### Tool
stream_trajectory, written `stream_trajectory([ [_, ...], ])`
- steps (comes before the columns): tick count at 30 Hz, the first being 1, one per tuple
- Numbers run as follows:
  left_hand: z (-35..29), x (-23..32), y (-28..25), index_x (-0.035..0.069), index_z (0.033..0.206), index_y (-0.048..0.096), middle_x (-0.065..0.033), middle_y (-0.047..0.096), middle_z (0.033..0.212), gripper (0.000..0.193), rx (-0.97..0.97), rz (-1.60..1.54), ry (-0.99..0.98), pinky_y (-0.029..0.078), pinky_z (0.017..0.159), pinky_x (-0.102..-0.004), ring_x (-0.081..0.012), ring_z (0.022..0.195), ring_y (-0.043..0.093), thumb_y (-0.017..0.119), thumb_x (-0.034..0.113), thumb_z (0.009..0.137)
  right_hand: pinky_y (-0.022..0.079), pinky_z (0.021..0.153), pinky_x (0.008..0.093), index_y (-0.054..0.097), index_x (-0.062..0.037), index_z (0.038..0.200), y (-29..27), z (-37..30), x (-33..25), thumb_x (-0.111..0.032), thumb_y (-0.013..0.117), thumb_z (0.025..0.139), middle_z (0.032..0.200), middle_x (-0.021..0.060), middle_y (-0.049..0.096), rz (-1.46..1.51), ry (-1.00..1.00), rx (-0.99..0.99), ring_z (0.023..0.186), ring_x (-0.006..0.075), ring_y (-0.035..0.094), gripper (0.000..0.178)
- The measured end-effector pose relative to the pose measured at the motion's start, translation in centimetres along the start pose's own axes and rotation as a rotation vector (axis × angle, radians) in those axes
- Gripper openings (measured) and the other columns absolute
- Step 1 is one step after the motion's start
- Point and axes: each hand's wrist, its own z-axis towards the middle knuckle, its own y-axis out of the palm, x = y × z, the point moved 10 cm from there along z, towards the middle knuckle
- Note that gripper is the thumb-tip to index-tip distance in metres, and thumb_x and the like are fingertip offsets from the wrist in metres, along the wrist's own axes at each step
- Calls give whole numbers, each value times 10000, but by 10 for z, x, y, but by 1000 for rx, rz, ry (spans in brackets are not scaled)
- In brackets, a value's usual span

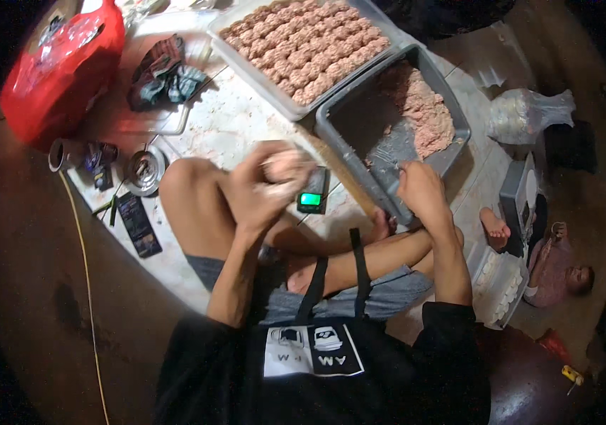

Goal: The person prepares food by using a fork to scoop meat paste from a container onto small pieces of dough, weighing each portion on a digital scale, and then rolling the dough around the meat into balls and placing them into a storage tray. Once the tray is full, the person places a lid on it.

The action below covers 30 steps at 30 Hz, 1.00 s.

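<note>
My left hand, smeared by motion, is raised above my bent leg with its fingers round a lump of pinkish minced meat. Just beside it, a small pocket scale with a green-lit screen lies on the tiles. My right hand is closed over the near part of a grey tub. Something thin and pale shows by its fingertips, too unclear to name. Loose minced meat is heaped along the tub's right side. Behind, a translucent tray holds rows of shaped meat balls.
At left are a red plastic bag, crumpled cloth, a metal ashtray, a cup and a phone-like dark slab. A tied plastic bag and a container of white pieces stand right, near another person.
</note>
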Motion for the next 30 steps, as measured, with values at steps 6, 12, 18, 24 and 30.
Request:
stream_trajectory([
  [6,-28,-17,57,28,641,558,-24,649,673,382,-296,112,-97,392,508,-298,-70,579,540,848,97,880,596,779,551,771,18,867,-14,44,89,-39,626,865,934,287,747,-293,197,-38,885,478,746,156],
  [12,-26,-52,31,41,914,624,57,541,703,262,-89,-162,-289,423,590,-227,-43,639,487,869,10,826,627,730,488,795,-4,892,18,63,122,-51,626,909,922,231,771,-427,280,-34,861,396,776,177],
  [18,-28,-72,70,0,1115,626,-50,605,901,362,-338,-84,-223,521,780,-297,-134,864,624,777,-25,787,623,715,457,807,-31,894,69,46,79,-59,632,903,882,215,768,-442,80,-84,850,361,780,177],
  [24,-45,-94,92,-14,1214,643,-213,647,1055,448,-498,513,61,546,875,-449,-401,1008,632,719,-3,772,623,739,452,827,-62,896,27,47,86,-111,642,891,948,204,791,-473,72,-314,882,346,790,192],
  [30,-57,-108,98,22,1350,615,-214,576,1305,689,-589,904,54,536,986,-457,-408,1183,566,758,-39,678,624,769,486,797,-4,833,66,55,65,-145,745,748,864,232,765,-445,-116,-247,813,394,774,173],
])
